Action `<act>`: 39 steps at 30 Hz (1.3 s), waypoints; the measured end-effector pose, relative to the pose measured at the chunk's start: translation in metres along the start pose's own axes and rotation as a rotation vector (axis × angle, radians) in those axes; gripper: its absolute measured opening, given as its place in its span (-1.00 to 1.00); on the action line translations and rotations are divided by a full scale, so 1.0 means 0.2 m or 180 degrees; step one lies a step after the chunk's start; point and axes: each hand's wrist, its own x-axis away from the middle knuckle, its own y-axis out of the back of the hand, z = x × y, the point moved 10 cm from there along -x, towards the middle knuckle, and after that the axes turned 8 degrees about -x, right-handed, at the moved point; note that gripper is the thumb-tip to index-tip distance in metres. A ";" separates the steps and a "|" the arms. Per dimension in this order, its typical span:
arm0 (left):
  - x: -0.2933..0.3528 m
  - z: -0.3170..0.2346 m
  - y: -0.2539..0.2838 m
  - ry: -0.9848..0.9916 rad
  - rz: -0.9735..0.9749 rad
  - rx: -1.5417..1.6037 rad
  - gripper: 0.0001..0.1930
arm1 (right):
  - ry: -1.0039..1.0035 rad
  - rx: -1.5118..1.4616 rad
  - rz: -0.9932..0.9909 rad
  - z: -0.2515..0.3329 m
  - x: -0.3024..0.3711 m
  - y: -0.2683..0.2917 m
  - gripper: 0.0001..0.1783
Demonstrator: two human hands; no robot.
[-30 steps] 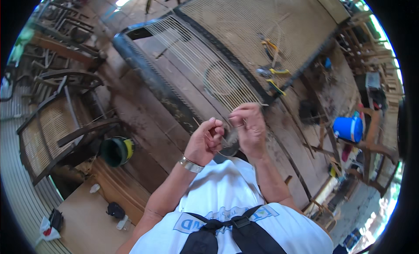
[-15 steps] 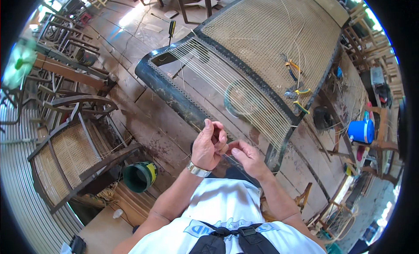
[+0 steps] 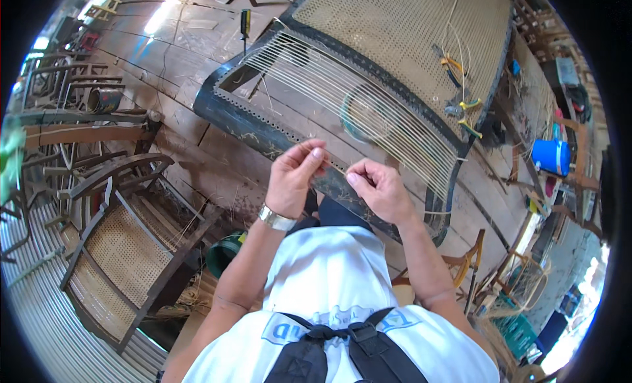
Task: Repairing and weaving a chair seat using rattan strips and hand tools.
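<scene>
My left hand [image 3: 293, 179], with a metal-banded watch on the wrist, is closed in a pinch over the near rail of a dark wooden frame [image 3: 247, 126]. My right hand [image 3: 383, 191] pinches just beside it. A short stretch of thin pale cane strand [image 3: 338, 168] shows between the fingertips; its ends are hidden by my hands. Small holes line the frame's rails. Parallel cane strands [image 3: 329, 86] run across its opening, and finished woven cane [image 3: 395, 34] fills the larger panel beyond.
A screwdriver [image 3: 245, 26] stands upright at the frame's far left corner. Pliers [image 3: 453, 68] and yellow-handled cutters [image 3: 461, 109] lie on the woven panel. A cane-seated chair [image 3: 125, 245] and a green bucket [image 3: 225, 252] are at left, a blue container [image 3: 550, 157] at right.
My hands have moved apart and a little upward in the view, showing the strand between them. My view has shifted, so the frame sits differently.
</scene>
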 end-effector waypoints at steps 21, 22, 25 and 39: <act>-0.38 -0.33 0.41 0.1478 0.0255 0.0482 -0.90 | 0.0298 -0.0438 -0.0999 0.17 -0.51 -0.40 -0.81; -0.40 -0.34 0.44 0.1534 0.0283 0.0513 -0.90 | 0.0252 -0.0411 -0.1044 0.16 -0.55 -0.43 -0.81; -0.46 -0.36 0.48 0.1788 0.0600 0.0281 -0.89 | 0.0679 -0.0356 -0.1371 0.23 -0.64 -0.47 -0.87; -1.20 -0.87 0.68 -0.1172 0.0090 -0.5213 -0.70 | -0.0173 -0.0576 -0.2206 0.03 -0.99 -0.31 -0.76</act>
